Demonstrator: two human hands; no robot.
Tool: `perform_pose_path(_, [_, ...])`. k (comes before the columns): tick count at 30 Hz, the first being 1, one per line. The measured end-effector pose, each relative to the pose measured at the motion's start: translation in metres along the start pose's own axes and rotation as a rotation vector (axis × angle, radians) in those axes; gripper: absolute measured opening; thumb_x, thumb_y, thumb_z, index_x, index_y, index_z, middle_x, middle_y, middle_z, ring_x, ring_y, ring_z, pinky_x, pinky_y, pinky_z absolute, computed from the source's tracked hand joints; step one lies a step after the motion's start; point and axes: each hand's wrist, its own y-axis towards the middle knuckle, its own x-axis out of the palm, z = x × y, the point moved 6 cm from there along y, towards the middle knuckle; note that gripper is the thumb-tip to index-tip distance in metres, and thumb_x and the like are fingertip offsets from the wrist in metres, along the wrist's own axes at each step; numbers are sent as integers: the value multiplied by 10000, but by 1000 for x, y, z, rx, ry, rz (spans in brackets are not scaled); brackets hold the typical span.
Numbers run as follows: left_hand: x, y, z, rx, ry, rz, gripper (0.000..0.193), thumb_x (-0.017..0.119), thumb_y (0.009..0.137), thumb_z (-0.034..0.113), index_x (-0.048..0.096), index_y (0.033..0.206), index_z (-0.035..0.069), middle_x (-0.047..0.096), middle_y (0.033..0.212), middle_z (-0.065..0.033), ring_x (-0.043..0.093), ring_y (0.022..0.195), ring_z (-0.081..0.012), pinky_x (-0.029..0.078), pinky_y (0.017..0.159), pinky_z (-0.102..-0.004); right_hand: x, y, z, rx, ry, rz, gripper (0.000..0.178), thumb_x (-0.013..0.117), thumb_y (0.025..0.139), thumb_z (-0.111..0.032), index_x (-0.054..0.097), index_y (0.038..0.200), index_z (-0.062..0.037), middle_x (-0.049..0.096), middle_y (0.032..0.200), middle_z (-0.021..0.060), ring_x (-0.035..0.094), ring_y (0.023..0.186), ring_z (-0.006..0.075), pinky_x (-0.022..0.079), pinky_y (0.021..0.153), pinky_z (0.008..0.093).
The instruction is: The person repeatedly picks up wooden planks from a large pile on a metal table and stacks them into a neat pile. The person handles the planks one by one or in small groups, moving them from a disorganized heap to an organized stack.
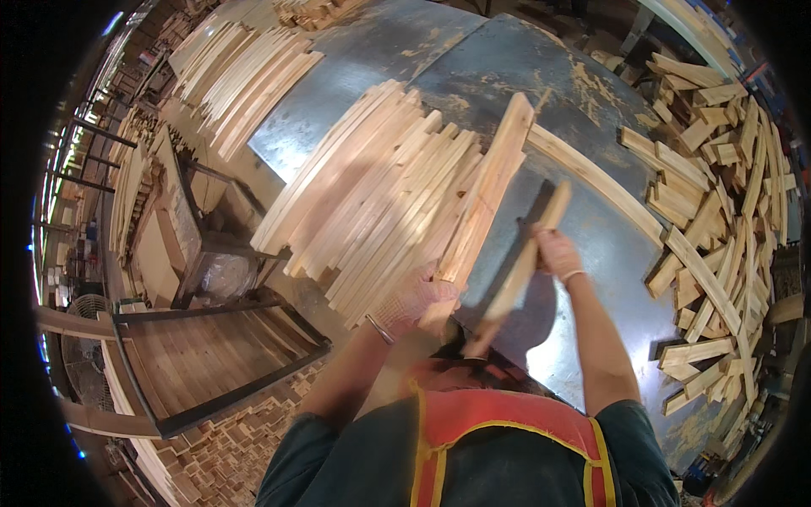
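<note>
My right hand (556,252) is closed around a wooden strip (517,275), held at a slant over the metal tabletop with its near end close to my body. A thicker wooden piece (488,198) lies along the right side of a row of strips, and my left hand (429,294) is wrapped round its near end. Left of it, many pale wooden strips (372,186) lie side by side, their ends uneven. Past my right hand, a long strip (596,182) rests diagonally on the table.
The dark metal table (338,93) carries another row of strips (245,80) at the far left. Jumbled offcuts (718,211) pile up along the right. A framed wooden cart (220,363) and stacked wood ends (236,431) stand at the lower left, near a fan (87,325).
</note>
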Motion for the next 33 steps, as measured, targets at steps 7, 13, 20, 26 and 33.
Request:
perform_pose_path(7, [-88, -44, 82, 133, 988, 473, 456, 732, 897, 275, 726, 1253, -10, 746, 1184, -122, 720, 1007, -268, 587, 896, -381, 71, -46, -135, -6, -18, -337, 736, 559, 1005, -635, 679, 1334, 12, 711, 1290, 302, 658, 1264, 425, 491, 1087, 451])
perform_pose_path(13, [-215, -95, 135, 455, 2073, 824, 710, 800, 793, 393, 673, 1439, 128, 589, 1519, -175, 520, 1409, -427, 356, 1241, -485, -19, -87, -17, 121, 190, -103, 649, 711, 969, -405, 622, 1473, -6, 750, 1118, 138, 706, 992, 217, 553, 868, 360])
perform_pose_path(20, [-274, -77, 152, -125, 1565, 1104, 948, 855, 731, 437, 513, 1566, 147, 627, 1443, -182, 583, 1347, -403, 452, 1132, -493, -77, -147, 87, 378, 525, 49, 702, 761, 977, -295, 530, 1536, 61, 686, 1003, 85, 616, 804, 158, 540, 728, 336])
perform_pose_path(26, [-176, -90, 131, 33, 1498, 1055, 1092, 892, 684, 496, 473, 1601, 78, 693, 1294, -276, 663, 1220, -446, 527, 1051, -492, -201, -147, 197, 131, 225, 353, 640, 745, 989, -205, 535, 1536, 52, 692, 1050, 69, 647, 910, 187, 551, 831, 351])
perform_pose_path(33, [-121, -101, 88, -186, 1607, 1100, 1020, 841, 734, 460, 429, 1627, 187, 590, 1522, -161, 531, 1431, -376, 408, 1188, -539, -358, -87, 138, 362, -769, 365, 1037, 835, 812, -440, 377, 1635, -7, 465, 1634, 211, 442, 1513, 376, 392, 1250, 445])
